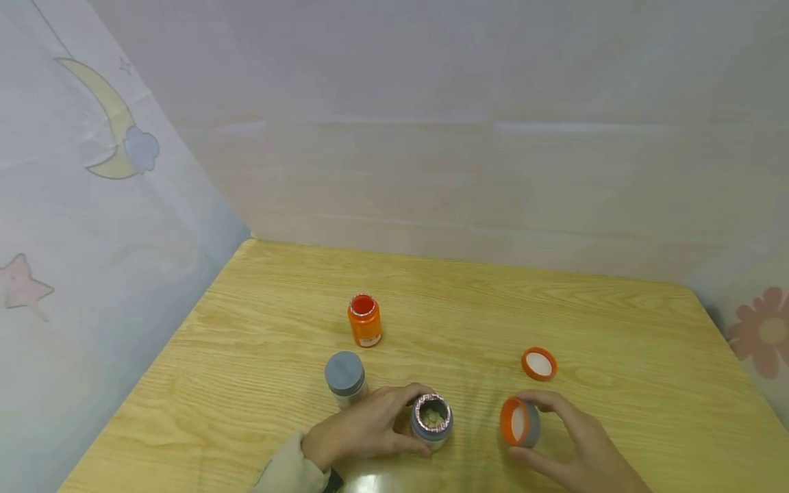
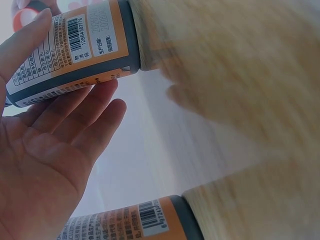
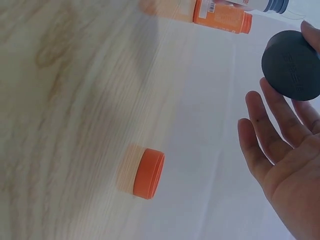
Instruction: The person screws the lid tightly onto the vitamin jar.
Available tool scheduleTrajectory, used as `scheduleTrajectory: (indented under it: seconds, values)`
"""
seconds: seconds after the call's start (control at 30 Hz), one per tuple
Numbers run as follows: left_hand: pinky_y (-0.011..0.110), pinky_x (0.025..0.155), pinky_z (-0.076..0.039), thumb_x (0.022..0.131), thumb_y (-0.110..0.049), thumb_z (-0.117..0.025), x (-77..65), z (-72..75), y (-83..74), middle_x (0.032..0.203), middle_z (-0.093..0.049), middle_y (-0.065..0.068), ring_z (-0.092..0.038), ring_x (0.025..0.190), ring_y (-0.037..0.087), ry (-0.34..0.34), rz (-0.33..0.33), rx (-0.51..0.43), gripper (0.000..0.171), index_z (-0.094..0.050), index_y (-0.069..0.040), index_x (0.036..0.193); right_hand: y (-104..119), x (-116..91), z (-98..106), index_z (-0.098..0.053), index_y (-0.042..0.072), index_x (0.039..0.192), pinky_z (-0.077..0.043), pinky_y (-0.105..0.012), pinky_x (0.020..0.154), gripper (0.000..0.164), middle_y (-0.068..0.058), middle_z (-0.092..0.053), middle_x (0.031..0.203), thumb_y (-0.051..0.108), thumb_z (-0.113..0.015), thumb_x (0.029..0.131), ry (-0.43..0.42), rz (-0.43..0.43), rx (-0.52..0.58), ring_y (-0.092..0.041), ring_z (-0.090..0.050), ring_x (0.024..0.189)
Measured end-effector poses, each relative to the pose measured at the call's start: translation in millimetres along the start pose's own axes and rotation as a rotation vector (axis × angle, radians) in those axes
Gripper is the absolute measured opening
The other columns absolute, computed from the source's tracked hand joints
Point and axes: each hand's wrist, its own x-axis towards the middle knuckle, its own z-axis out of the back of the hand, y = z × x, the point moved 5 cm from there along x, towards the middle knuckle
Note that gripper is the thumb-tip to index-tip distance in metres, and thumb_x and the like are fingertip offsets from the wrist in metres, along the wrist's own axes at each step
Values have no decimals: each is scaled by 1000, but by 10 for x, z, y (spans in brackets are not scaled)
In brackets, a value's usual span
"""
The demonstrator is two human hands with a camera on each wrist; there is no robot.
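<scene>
Between its thumb and fingers, my left hand (image 1: 364,430) grips an uncapped bottle (image 1: 431,438) with a foil-edged mouth and pale tablets inside. The left wrist view shows that bottle's orange, white and dark label (image 2: 75,45), printed with a barcode. My right hand (image 1: 582,441) pinches a grey cap (image 1: 533,423) with an orange inner rim and a white liner. The cap is tilted, its inside facing the bottle; its dark top (image 3: 292,65) shows in the right wrist view. A grey-capped bottle (image 1: 345,374) stands just beyond my left hand.
An uncapped orange bottle (image 1: 366,325) stands upright farther back. An orange cap (image 1: 524,363) with a white liner lies liner up, beyond my right hand. The wooden table (image 1: 616,329) is bordered by pale printed curtains (image 1: 431,171) at the back and sides.
</scene>
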Motion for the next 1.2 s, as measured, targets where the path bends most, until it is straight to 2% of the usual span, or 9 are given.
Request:
scheduleTrajectory:
  seconds: [0.2,0.33,0.5,0.87,1.03,1.2]
  values:
    - [25,105,-48,83,-35,-80,4,-3,12,130,-65,-7,-59,121,4,-2,-15,-10,64,-52,-14,136,41,35,-3,-61,21,128,-35,1,93,69,13,-66,120,19,-92,66,14,6,13,11,-55,111]
    - [26,105,-48,83,-35,-80,6,-6,9,129,-66,-7,-59,121,3,-7,-27,-18,63,-52,-15,136,54,57,-11,-59,25,130,-40,-2,92,71,11,-67,120,19,-92,67,22,26,12,9,-57,110]
    - [26,106,-48,83,-35,-80,8,-8,11,130,-65,-8,-58,122,4,0,-14,-21,64,-51,-16,137,75,86,-25,-59,27,131,-47,-8,88,71,14,-66,122,22,-91,68,39,38,-14,8,-58,110]
    - [26,105,-48,82,-36,-80,2,2,8,130,-65,-7,-59,122,6,0,-5,4,64,-52,-14,136,138,132,-35,-57,16,136,-37,-3,100,77,12,-62,129,18,-91,67,50,180,-5,7,-53,120]
    - [26,106,-48,82,-37,-80,2,-4,13,130,-65,-9,-59,121,4,11,4,-10,64,-52,-17,136,160,152,-36,-56,14,137,-38,-4,97,82,11,-63,128,18,-93,63,15,185,5,5,-56,115]
    - [25,106,-47,82,-37,-80,8,-8,19,131,-64,-9,-58,121,3,12,12,-5,64,-52,-18,136,179,178,-44,-57,19,135,-35,-3,101,79,12,-63,126,19,-93,64,32,161,-11,8,-52,121]
